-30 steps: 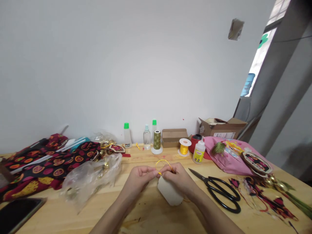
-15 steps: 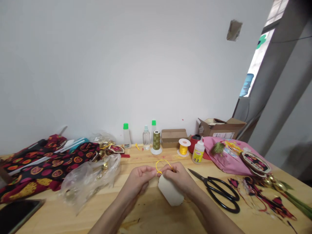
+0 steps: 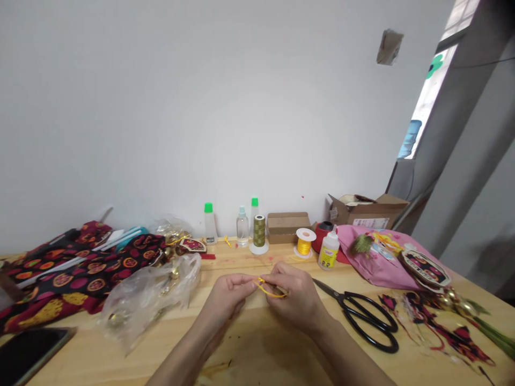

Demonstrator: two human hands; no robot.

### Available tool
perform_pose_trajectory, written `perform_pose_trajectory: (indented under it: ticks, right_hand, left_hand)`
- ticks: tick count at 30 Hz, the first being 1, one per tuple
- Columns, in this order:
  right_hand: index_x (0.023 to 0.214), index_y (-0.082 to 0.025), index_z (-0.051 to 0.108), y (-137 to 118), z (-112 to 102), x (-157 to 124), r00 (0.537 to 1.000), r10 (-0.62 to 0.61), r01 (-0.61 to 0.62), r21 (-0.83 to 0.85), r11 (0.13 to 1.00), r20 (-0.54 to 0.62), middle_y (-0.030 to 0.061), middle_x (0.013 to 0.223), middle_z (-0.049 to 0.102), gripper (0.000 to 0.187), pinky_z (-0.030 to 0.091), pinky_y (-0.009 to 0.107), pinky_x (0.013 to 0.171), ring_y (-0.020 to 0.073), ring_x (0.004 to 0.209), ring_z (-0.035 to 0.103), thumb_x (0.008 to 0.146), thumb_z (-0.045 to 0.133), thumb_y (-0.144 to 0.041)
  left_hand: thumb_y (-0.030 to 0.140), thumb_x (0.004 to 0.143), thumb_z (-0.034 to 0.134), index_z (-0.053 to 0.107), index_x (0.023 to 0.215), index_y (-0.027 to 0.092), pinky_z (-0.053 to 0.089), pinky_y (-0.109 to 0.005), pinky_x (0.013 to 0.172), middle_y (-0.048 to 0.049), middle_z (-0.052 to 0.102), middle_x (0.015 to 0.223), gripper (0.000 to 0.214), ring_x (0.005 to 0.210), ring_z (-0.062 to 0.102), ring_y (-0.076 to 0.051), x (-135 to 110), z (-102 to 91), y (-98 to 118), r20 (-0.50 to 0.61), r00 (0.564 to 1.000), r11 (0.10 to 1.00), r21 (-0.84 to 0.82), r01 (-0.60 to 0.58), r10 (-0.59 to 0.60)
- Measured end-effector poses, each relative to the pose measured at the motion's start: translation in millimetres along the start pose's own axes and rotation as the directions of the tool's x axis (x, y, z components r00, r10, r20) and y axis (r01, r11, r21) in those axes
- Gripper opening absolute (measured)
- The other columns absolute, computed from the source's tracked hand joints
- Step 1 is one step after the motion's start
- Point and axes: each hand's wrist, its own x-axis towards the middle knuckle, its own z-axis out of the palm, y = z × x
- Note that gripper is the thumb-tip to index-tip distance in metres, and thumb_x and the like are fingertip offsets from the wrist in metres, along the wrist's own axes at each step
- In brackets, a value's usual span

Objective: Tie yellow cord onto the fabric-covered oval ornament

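Above the wooden table my left hand (image 3: 230, 295) pinches one end of a yellow cord (image 3: 270, 291) between thumb and forefinger. Opposite it, my right hand (image 3: 295, 295) has its fingers closed on the same cord, close to a small knot between the fingertips. A loop of the cord hangs across the right fingers. Something brownish shows faintly under the right fingers, mostly hidden. Black-handled scissors (image 3: 364, 316) lie just right of my right hand, blades towards it.
Behind my hands stand a yellow cord spool (image 3: 304, 245), a glue bottle (image 3: 329, 251), an olive thread cone (image 3: 259, 231) and clear bottles. A plastic bag (image 3: 151, 295) and patterned cloth (image 3: 108, 268) lie left, a phone (image 3: 34, 351) at front left. Right are a pink bag (image 3: 374, 262) and tassels (image 3: 442, 327).
The pale flat piece under my right hand has turned out of sight. The yellow loop, which stood up above the fingers, now hangs down over the right hand.
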Motion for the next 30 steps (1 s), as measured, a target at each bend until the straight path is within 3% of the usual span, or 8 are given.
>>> perform_pose_trajectory:
  ticks: [8,14,20,24,30]
  right_hand:
    - [0.079,-0.017,0.065,3,5,-2,0.993,-0.097,0.086,-0.146,0.986,-0.067,0.0019,0.062,0.054,0.021,0.031,0.019,0.048,0.0087,0.054,0.046,0.076,0.044,-0.014]
    - [0.080,-0.018,0.066,-4,-1,0,0.999,0.035,-0.033,0.081,0.996,-0.026,0.0012,0.061,0.052,0.019,0.034,0.021,0.052,0.0102,0.057,0.048,0.076,0.048,-0.020]
    - [0.083,-0.019,0.068,-1,-5,7,0.972,0.203,-0.233,0.389,0.891,0.118,0.0005,0.063,0.051,0.021,0.039,0.022,0.059,0.0119,0.065,0.050,0.077,0.048,-0.018]
    - [0.083,-0.020,0.067,2,-7,8,0.952,0.213,-0.288,0.411,0.865,0.218,0.0005,0.072,0.046,0.016,0.039,0.023,0.061,0.0124,0.071,0.048,0.074,0.054,-0.024]
    - [0.066,-0.018,0.063,3,-8,6,0.966,0.177,-0.229,0.313,0.922,0.186,-0.0009,0.072,0.044,0.013,0.038,0.021,0.059,0.0113,0.068,0.046,0.067,0.062,-0.031]
  left_hand:
    - [0.033,0.048,0.073,0.069,0.066,0.012,0.009,-0.018,0.034,0.0113,0.034,0.028,0.028,0.030,0.016,-0.001,-3,4.0,4,-0.103,0.994,0.999,0.010,-0.033,0.034]
    - [0.033,0.047,0.073,0.069,0.062,0.013,0.013,-0.017,0.035,0.0101,0.037,0.028,0.025,0.030,0.017,-0.001,-2,2.5,4,-0.101,0.993,0.998,0.001,-0.064,0.064]
    - [0.033,0.047,0.074,0.069,0.063,0.014,0.011,-0.017,0.035,0.0107,0.034,0.029,0.025,0.031,0.015,-0.001,-4,1.4,6,-0.087,0.995,0.999,0.002,-0.047,0.047]
    - [0.033,0.045,0.074,0.070,0.061,0.013,0.011,-0.018,0.036,0.0101,0.034,0.029,0.025,0.032,0.015,-0.001,-5,0.0,10,-0.082,0.995,0.996,0.075,-0.048,0.054]
    - [0.032,0.046,0.073,0.070,0.056,0.015,0.013,-0.019,0.037,0.0086,0.038,0.031,0.020,0.032,0.017,-0.002,-7,0.0,10,-0.059,0.996,0.989,0.139,-0.051,0.060]
